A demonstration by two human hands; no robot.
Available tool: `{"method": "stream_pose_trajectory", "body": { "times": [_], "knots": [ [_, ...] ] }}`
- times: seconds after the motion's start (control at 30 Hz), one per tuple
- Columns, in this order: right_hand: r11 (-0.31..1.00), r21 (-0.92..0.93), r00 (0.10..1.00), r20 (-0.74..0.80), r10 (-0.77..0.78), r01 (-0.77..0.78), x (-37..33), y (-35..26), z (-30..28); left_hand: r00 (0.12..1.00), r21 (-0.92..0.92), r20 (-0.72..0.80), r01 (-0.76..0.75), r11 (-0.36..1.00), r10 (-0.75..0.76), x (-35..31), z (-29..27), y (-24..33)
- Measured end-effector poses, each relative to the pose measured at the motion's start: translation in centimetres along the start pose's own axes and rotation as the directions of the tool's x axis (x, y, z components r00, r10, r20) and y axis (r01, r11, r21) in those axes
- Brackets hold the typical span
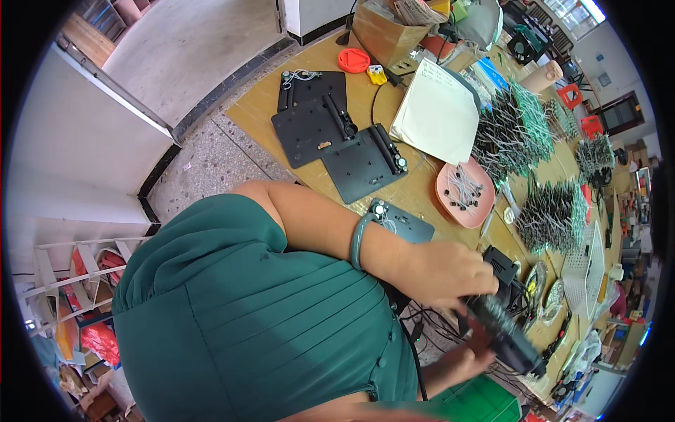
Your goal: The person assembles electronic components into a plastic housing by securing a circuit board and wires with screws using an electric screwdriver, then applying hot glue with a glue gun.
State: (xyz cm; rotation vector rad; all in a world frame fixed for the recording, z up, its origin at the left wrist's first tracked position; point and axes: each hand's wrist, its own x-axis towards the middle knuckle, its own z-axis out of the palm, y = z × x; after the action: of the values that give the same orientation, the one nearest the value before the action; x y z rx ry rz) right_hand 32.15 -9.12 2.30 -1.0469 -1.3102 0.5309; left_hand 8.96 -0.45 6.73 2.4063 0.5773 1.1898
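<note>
Left hand [451,273], right of centre: grip curled round the upper end of a black cylindrical tool [511,343], fingers bent down; edges blurred. Right hand [460,364], lower right: up against the tool's near side; fingers partly hidden, so cannot tell whether that grip is closed on it. Tool slants down to the right, tapered end lowest, over the desk's [256,102] near edge.

Blue-green bangle [357,246] on the left wrist; dark green garment [239,316] fills lower left of centre. Black box-shaped device [499,264] just beyond the left hand; dark cables [436,325] tangled below that hand. Green surface [467,402] at the bottom, right of centre.

Above the left forearm: grey plate [415,226] with a pale cord. Farther up, black plates [365,172] overlap, cylindrical fittings on them. Pink dish [443,184] to their right, holding white cords with black ends. White sheets [436,116] above the dish.

Right side: dark, spiky bundles [552,218] of thin pieces; white perforated basket [583,271] beside them. Top centre: red round piece [354,60], yellow piece [377,74], cardboard box [383,35].
</note>
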Motion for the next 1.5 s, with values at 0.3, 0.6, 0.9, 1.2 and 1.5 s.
{"method": "stream_pose_trajectory", "body": {
  "times": [0.3, 0.6, 0.9, 1.2, 1.5],
  "knots": [
    [0.629, 0.734, 0.954, 0.296, 0.046, -0.258, 1.6, 2.3, 7.1, 0.987, -0.055, 0.138, -0.080, 0.995, 0.087, -1.9, -4.2, -4.3],
    [0.639, 0.729, 0.967, 0.226, 0.116, -0.247, 0.7, 6.1, 4.1, 0.851, 0.674, -0.263, 0.500, 0.544, -0.455, -4.8, -17.2, -23.6],
    [0.727, 0.651, 0.975, 0.189, 0.120, -0.216, 0.2, 6.9, 5.1, 0.673, 0.866, -0.120, 0.431, 0.255, -0.730, -1.4, -16.3, -30.8],
    [0.735, 0.637, 0.968, 0.228, 0.107, -0.232, 0.1, 7.3, 4.8, 0.733, 0.885, -0.049, 0.347, 0.311, -0.678, -1.3, -17.2, -29.8],
    [0.756, 0.611, 0.966, 0.233, 0.114, -0.237, 0.2, 7.3, 4.9, 0.875, 0.678, -0.288, 0.474, 0.562, -0.389, -4.5, -18.6, -27.6]
  ]
}}
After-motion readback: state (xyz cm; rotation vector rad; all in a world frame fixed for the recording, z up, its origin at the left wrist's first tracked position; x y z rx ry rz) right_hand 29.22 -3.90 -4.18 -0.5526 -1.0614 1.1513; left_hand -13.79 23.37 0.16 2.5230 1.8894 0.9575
